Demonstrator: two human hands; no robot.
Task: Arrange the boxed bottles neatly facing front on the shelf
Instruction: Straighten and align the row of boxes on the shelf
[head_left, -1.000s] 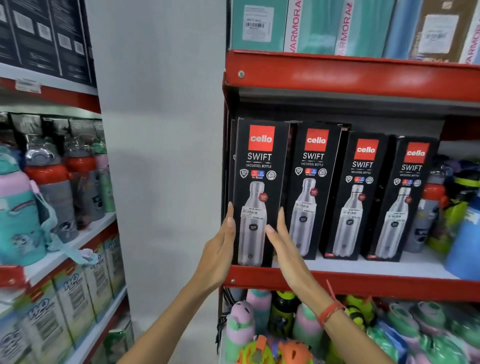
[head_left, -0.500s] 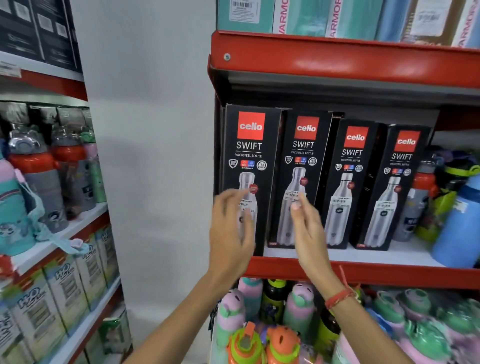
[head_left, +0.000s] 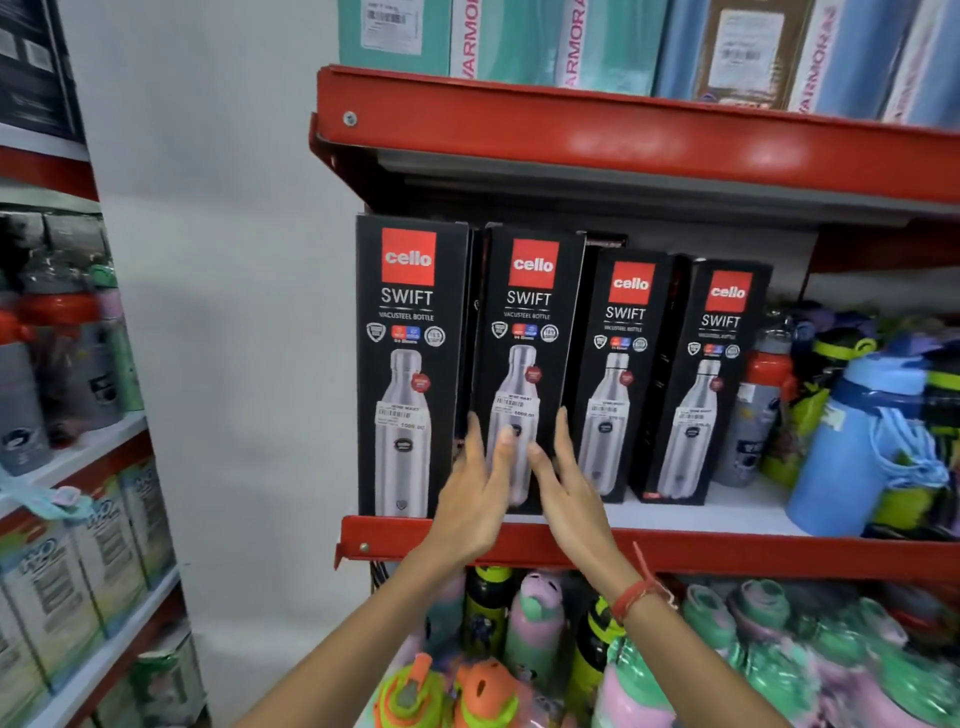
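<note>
Both hands have shifted from the leftmost box to the second box (head_left: 524, 364) in the row of four black cello SWIFT cartons on the red-edged shelf (head_left: 727, 551). Now the left hand (head_left: 475, 499) lies with fingers straight and spread against that box's lower left edge, and the right hand (head_left: 566, 488) mirrors it at the lower right edge, palms turned toward each other, forearms reaching up from below. Neither hand is curled closed; the box sits between flat, extended fingers. A red thread (head_left: 636, 597) circles the right wrist. This carton leans slightly, its top tipped to the right, while the leftmost box (head_left: 410, 364) stands upright at the shelf's front edge.
</note>
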